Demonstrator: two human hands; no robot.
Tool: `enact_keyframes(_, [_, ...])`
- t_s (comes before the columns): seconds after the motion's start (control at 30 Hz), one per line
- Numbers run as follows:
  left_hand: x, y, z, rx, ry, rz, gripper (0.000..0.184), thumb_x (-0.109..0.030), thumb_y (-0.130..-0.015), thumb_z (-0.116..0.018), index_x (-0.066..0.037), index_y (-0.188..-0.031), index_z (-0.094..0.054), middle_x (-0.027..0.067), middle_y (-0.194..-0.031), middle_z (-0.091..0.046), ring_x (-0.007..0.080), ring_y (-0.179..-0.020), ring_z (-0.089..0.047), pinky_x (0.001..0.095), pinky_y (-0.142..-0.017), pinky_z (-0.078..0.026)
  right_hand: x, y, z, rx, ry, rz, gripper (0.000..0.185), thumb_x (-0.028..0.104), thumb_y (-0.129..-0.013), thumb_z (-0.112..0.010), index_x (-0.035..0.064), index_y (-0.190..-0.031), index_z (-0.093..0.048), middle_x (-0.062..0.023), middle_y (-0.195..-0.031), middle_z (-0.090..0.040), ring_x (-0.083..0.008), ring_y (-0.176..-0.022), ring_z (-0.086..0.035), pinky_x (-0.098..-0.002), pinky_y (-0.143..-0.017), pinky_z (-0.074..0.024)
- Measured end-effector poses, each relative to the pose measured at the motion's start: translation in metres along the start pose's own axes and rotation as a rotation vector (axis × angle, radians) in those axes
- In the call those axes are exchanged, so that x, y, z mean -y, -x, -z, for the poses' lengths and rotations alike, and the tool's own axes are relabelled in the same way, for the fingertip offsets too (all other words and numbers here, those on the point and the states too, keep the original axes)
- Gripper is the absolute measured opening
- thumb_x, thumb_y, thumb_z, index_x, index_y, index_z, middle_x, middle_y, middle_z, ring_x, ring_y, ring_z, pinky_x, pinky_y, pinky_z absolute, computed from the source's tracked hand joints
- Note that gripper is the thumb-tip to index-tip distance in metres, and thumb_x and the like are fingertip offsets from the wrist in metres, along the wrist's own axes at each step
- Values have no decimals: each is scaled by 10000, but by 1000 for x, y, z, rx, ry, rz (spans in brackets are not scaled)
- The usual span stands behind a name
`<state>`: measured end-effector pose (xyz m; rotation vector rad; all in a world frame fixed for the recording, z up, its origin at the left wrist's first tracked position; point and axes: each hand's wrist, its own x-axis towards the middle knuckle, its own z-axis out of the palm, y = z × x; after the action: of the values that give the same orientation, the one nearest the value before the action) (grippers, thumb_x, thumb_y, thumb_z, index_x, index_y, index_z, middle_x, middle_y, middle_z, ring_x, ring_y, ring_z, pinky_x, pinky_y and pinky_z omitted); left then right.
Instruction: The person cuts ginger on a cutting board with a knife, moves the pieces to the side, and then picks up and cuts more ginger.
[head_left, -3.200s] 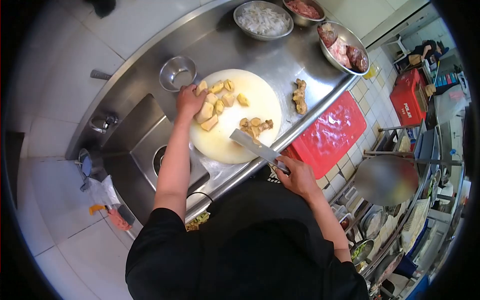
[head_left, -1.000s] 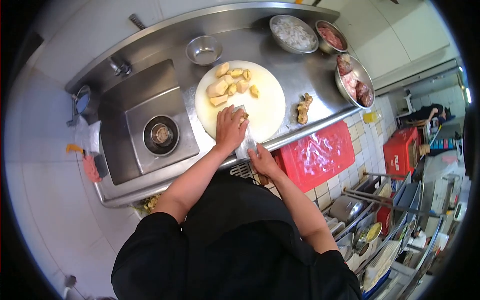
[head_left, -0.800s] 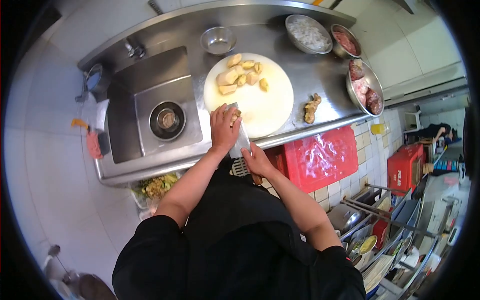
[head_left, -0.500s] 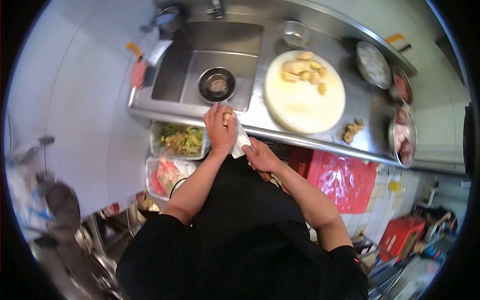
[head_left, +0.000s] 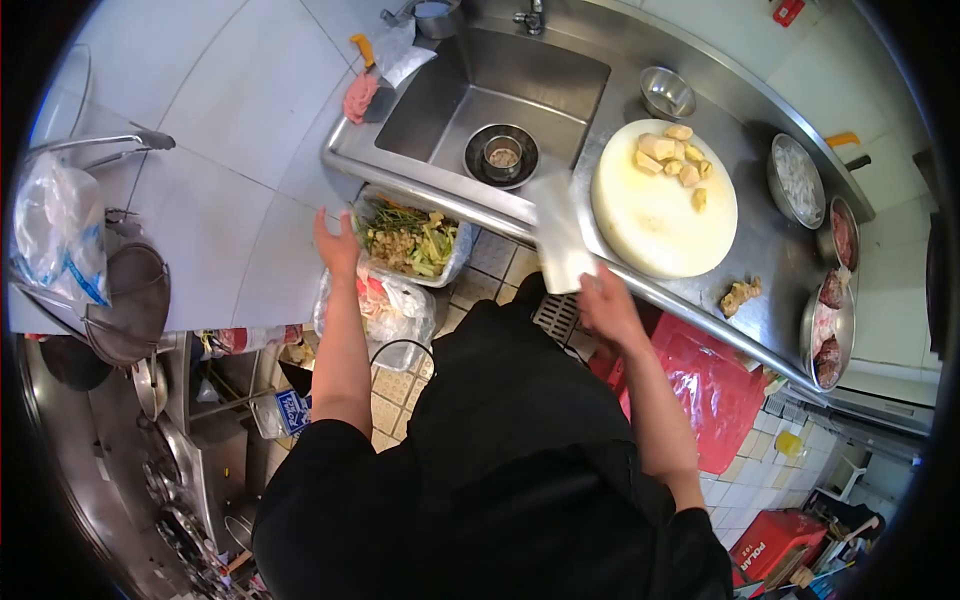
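My left hand (head_left: 338, 242) is open, fingers apart, with nothing seen in it, beside a plastic tub of vegetable scraps (head_left: 415, 240). My right hand (head_left: 608, 303) grips a cleaver (head_left: 562, 245), its broad blade blurred and pointing up past the counter's front edge. The handle is hidden in my fingers. Just right of the blade, a round white cutting board (head_left: 660, 225) bears several peeled pale-yellow ginger pieces (head_left: 660, 150) near its far side. A brown, knobbly ginger root (head_left: 740, 296) lies on the steel counter.
Left of the board is a steel sink (head_left: 500, 100) with a small bowl (head_left: 502, 156) over its drain. Metal bowls, one with meat (head_left: 828, 325), line the counter's right end. Below are a bagged bin (head_left: 395, 310) and a red lid-like surface (head_left: 700, 400). Tongs (head_left: 100, 145) lie at far left.
My left hand has left the blade and moved left, opening; the light-brown piece it held is no longer seen in it. My right hand has swung the cleaver rightward, towards the board. The view has shifted.
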<state>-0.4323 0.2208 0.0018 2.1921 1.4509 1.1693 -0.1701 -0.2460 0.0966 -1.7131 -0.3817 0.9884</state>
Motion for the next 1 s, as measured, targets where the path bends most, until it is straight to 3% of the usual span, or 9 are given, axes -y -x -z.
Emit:
enact_keyframes(0.27, [-72, -32, -44, -42, 382, 193, 433, -401, -1069, -704, 9, -938, -756, 113, -848, -777, 209, -806, -732, 369, -749, -557, -137, 198, 123, -853, -391, -151, 172, 242, -1154, -548, 96, -1226, -603, 19, -693, -516, -98, -483, -496, -274, -429, -434])
enact_keyframes(0.37, [-137, -42, -78, 289, 328, 128, 527, -480, -1097, -633, -2, -908, -753, 140, -842, -780, 272, -775, -721, 409, -708, -545, -174, 258, 111, -1105, -465, -189, 150, 241, -1149, -541, 96, -1117, -567, 12, -691, -525, -107, -480, -509, -278, -430, -434])
enact_keyframes(0.43, [-137, -29, -83, 396, -114, -270, 673, -610, -1096, -551, -4, -891, -760, 179, -849, -790, 383, -777, -736, 487, -717, -555, -185, 286, 98, -1263, -510, -175, 162, 237, -1147, -525, 105, -1054, -533, 4, -685, -532, -112, -461, -503, -281, -421, -429])
enact_keyframes(0.5, [-83, -30, -84, 788, -516, -336, 762, -746, -1040, -513, -57, -1216, -789, 229, -1215, -778, 452, -1190, -702, 530, -1058, -525, -190, 312, 68, -1358, -555, -192, 155, 232, -1149, -514, 95, -1081, -540, 2, -672, -529, -116, -448, -498, -283, -412, -421])
enact_keyframes(0.57, [-82, -25, -82, 588, -614, -417, 750, -694, -1016, -591, -57, -1398, -699, 235, -1357, -720, 434, -1299, -651, 517, -1150, -471, -204, 333, 34, -1459, -640, -228, 154, 229, -1150, -512, 90, -1092, -544, 2, -668, -527, -117, -447, -500, -283, -411, -420])
enact_keyframes(0.63, [-129, -26, -92, 373, -663, -481, 726, -652, -1008, -641, -52, -1414, -682, 230, -1367, -715, 425, -1305, -650, 523, -1142, -478, -230, 348, -13, -1530, -678, -276, 136, 202, -1148, -505, 73, -1146, -548, -12, -689, -531, -120, -472, -512, -291, -417, -427])
enact_keyframes(0.7, [-210, -27, -140, 320, -158, -655, 645, -515, -988, -740, -57, -1436, -662, 211, -1403, -697, 397, -1324, -639, 512, -1138, -483, -263, 355, -54, -1587, -685, -371, 129, 199, -1146, -508, 76, -1145, -545, -14, -685, -532, -123, -467, -509, -292, -414, -426])
enact_keyframes(0.9, [-542, 182, -234, 1096, 817, -613, 343, -245, -1023, -749, -55, -1308, -722, 118, -1208, -780, 255, -1077, -750, 398, -975, -575, -255, 346, -80, -1670, -832, -446, 125, 198, -1142, -518, 78, -1110, -529, -16, -667, -529, -134, -449, -500, -295, -415, -429])
enact_keyframes(1.0, [-634, 337, -232, 1478, 615, -764, 478, -457, -975, -773, -70, -1252, -727, 167, -1140, -802, 305, -1032, -771, 404, -932, -591, -231, 338, -77, -1686, -736, -415, 142, 196, -1139, -528, 76, -1064, -525, -16, -662, -525, -136, -447, -500, -302, -419, -435])
